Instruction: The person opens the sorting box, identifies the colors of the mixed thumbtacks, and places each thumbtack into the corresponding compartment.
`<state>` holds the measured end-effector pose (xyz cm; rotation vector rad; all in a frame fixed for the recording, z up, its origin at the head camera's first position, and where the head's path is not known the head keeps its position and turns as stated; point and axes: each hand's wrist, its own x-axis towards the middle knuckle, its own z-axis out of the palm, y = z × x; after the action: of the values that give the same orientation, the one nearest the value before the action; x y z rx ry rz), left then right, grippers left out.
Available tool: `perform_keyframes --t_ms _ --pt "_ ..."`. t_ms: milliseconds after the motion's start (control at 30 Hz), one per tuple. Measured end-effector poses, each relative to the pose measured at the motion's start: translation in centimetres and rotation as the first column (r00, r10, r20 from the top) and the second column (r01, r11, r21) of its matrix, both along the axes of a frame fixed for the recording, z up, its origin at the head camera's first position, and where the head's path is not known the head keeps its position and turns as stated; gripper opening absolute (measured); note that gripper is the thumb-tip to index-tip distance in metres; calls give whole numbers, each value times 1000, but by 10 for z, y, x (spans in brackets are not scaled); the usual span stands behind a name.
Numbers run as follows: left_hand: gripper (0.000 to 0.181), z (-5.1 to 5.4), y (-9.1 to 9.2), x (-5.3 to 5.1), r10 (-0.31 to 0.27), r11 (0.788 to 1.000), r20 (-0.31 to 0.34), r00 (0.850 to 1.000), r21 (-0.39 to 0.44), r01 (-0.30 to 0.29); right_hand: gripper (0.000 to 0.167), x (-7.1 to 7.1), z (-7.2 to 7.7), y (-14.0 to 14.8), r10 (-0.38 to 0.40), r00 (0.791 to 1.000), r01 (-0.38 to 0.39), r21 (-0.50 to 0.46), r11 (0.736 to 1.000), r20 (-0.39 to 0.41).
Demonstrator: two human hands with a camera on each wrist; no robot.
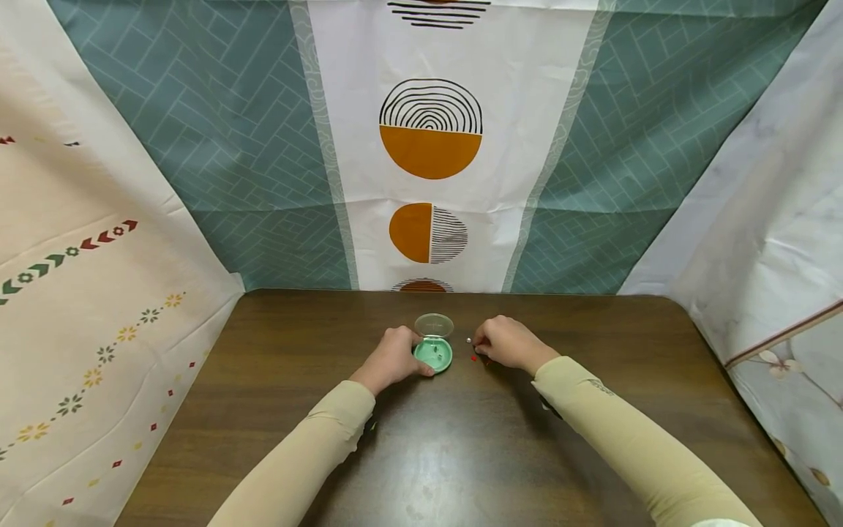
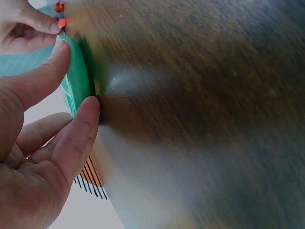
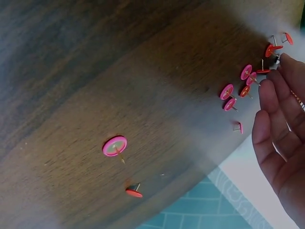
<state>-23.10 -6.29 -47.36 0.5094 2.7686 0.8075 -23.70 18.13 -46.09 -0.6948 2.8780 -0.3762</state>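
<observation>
A round green case (image 1: pixel 432 354) stands on the table with its clear lid (image 1: pixel 435 325) raised and a few tiny pieces inside. My left hand (image 1: pixel 395 359) grips its left side; in the left wrist view thumb and fingers hold the green rim (image 2: pixel 78 76). To the right of the case, my right hand (image 1: pixel 510 342) is low over the table, thumb and fingertips pinched on what looks like a small tack, mostly hidden. Beside those fingertips in the right wrist view lie several tacks, among them a pink one (image 3: pixel 246 72) and a red one (image 3: pixel 263 71).
Apart from the cluster, a larger pink tack (image 3: pixel 115 146) and a red tack (image 3: pixel 134 192) lie on the brown table (image 1: pixel 421 454). A patterned curtain (image 1: pixel 263 146) hangs behind the table's far edge, with light cloths at both sides.
</observation>
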Motion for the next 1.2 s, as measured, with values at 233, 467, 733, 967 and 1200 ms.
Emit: perform_keyframes --t_ms 233,467,733,967,1200 --pt "47 -1 0 -2 -6 1000 -9 1000 2 6 13 -1 -2 -1 11 1000 -11 26 1000 -6" --pt "46 -1 -1 -2 -13 1000 -16 1000 10 13 12 0 0 -2 6 1000 -6 35 999 -2" --pt "54 -2 -1 -2 -11 1000 -12 1000 23 11 16 2 2 -4 -1 1000 1 54 999 1" --pt "50 -2 0 -2 -10 1000 -13 1000 19 10 15 1 1 -4 -47 999 47 97 994 0" --pt "52 -2 0 -2 -5 1000 -22 1000 24 6 10 0 2 -3 -106 994 102 142 985 21"
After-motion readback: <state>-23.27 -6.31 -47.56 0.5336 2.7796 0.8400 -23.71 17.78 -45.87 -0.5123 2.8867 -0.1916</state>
